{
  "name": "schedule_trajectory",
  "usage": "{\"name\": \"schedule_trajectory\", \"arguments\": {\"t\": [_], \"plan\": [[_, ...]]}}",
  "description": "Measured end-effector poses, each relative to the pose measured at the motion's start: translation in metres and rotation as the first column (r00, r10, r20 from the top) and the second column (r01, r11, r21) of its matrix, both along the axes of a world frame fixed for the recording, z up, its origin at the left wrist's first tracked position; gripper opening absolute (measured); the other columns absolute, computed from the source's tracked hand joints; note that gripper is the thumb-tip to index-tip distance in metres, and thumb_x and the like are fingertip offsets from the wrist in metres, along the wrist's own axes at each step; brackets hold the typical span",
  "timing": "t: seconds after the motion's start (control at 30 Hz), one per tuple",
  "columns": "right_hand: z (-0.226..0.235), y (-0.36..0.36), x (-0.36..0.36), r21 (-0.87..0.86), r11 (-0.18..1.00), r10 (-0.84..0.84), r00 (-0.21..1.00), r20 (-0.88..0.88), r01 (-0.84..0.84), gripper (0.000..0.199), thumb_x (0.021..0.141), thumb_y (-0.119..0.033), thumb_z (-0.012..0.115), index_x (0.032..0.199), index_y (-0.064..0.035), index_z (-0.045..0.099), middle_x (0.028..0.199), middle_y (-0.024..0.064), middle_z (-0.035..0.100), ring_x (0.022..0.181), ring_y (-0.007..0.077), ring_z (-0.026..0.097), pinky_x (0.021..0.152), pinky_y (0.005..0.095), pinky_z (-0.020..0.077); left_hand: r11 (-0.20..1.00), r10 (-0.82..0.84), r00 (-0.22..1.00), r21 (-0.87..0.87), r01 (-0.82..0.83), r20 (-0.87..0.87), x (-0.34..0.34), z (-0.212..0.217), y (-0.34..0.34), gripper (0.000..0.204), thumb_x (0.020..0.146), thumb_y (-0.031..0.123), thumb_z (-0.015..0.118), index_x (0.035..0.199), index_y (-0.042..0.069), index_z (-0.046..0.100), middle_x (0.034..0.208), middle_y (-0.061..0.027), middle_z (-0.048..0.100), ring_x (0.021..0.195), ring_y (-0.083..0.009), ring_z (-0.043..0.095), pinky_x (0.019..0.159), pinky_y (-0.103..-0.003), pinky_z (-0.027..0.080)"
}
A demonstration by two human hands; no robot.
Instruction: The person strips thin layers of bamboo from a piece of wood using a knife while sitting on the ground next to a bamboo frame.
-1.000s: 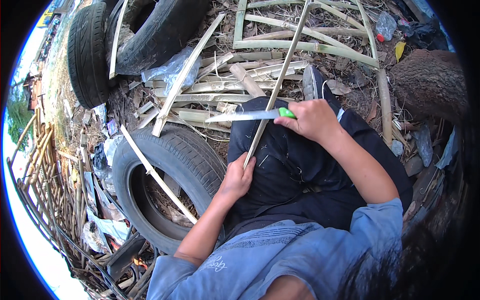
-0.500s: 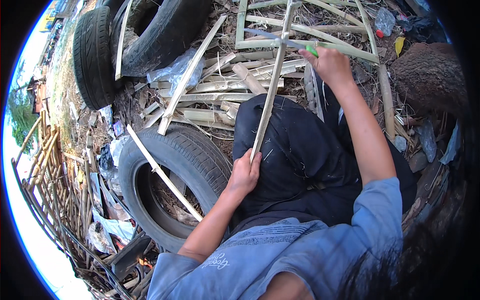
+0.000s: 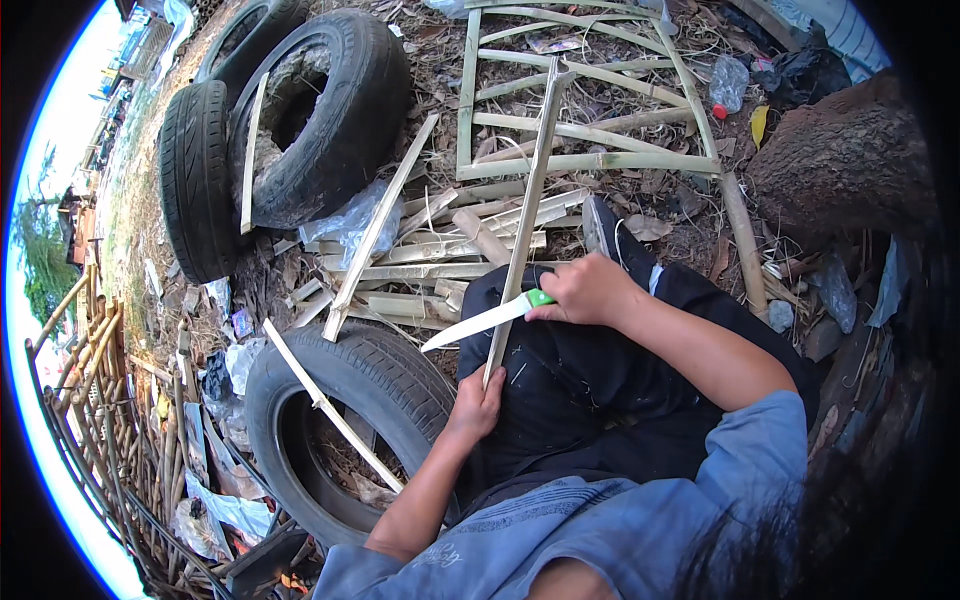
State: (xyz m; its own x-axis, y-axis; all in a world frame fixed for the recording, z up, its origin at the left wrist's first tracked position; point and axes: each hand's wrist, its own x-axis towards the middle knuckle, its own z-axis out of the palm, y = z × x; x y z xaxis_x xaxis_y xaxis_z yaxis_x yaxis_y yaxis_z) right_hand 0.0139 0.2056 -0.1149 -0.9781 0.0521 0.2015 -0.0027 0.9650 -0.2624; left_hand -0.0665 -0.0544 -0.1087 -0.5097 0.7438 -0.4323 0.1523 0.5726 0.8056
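Closed around the lower end of a long split bamboo strip (image 3: 527, 215), my left hand (image 3: 475, 403) rests beside my bent knee. The strip slants up and away over my dark trousers, its far end in front of a bamboo frame (image 3: 590, 162). A knife (image 3: 480, 324) with a green handle is gripped in my right hand (image 3: 590, 290). Its pale blade lies across the strip, above my left hand, with the tip pointing left. Whether the edge bites into the bamboo cannot be made out.
A tyre (image 3: 275, 390) lies at my left with a thin bamboo strip (image 3: 335, 405) across it. Beyond it are split bamboo pieces (image 3: 410, 272) and more tyres (image 3: 370, 110). A tree trunk (image 3: 850, 155) stands at right; bamboo poles (image 3: 110, 430) are stacked far left.
My right hand has brought the knife down along the strip, from near its far end to close above my left hand. The view has shifted, showing more of the far ground.
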Motion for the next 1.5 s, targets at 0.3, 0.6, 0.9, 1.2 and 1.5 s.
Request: {"name": "schedule_trajectory", "arguments": {"t": [0.3,0.6,0.9,1.2,1.5], "plan": [[0.025,0.135,-0.034,0.047,0.797,-0.592,0.795,-0.13,0.602,0.053,0.091,-0.056,0.05,0.072,-0.0078,0.061,0.057,0.0105,0.061,0.053,0.0272,0.065,0.048,0.0406,0.0525,0.998,0.042,0.999,-0.038,-0.041,0.023,0.002,0.002,0.001,0.029,0.099,0.022,0.049,0.097,-0.005,0.06,0.072,-0.0235,0.06,0.068,-0.0231,0.061,0.067,-0.039,0.048],[0.044,0.118,-0.032,0.238,0.916,-0.313,0.947,-0.079,0.322,0.055,0.089,-0.059,0.051,0.067,-0.0091,0.058,0.052,0.0063,0.06,0.049,0.023,0.065,0.047,0.037,0.0528,1.0,0.027,0.999,-0.012,-0.027,-0.031,0.001,0.001,-0.002,0.028,0.098,0.021,0.05,0.097,-0.004,0.06,0.067,-0.0216,0.057,0.064,-0.0278,0.061,0.064,-0.037,0.047],[0.064,0.077,-0.009,0.229,0.965,-0.153,0.984,0.096,0.128,0.042,0.087,-0.045,0.061,0.07,-0.0074,0.056,0.055,0.0072,0.06,0.051,0.0252,0.065,0.049,0.0379,0.0537,0.998,0.006,1.0,0.063,-0.004,-0.029,-0.001,-0.002,-0.001,0.03,0.101,0.024,0.048,0.08,0.002,0.053,0.059,0.0028,0.042,0.056,-0.0074,0.04,0.05,-0.029,0.035],[0.122,0.186,0.022,0.399,0.697,-0.61,0.785,-0.108,0.596,0.04,0.09,-0.042,0.059,0.077,-0.0046,0.064,0.063,0.0104,0.065,0.057,0.0257,0.067,0.055,0.037,0.0554,1.0,0.013,0.999,-0.018,-0.014,-0.035,0.0,-0.007,-0.002,0.025,0.098,0.019,0.05,0.092,-0.004,0.058,0.066,-0.0184,0.055,0.061,-0.0156,0.051,0.06,-0.036,0.044],[0.105,0.122,0.058,-0.046,0.717,-0.697,0.713,-0.077,0.696,0.036,0.095,-0.038,0.052,0.086,-0.0034,0.059,0.061,0.016,0.062,0.06,0.0341,0.066,0.055,0.044,0.0533,0.999,0.04,0.996,0.016,-0.042,0.075,-0.001,-0.011,-0.007,0.025,0.099,0.019,0.049,0.088,-0.002,0.057,0.061,-0.0022,0.045,0.059,-0.0101,0.041,0.054,-0.031,0.039]]}}
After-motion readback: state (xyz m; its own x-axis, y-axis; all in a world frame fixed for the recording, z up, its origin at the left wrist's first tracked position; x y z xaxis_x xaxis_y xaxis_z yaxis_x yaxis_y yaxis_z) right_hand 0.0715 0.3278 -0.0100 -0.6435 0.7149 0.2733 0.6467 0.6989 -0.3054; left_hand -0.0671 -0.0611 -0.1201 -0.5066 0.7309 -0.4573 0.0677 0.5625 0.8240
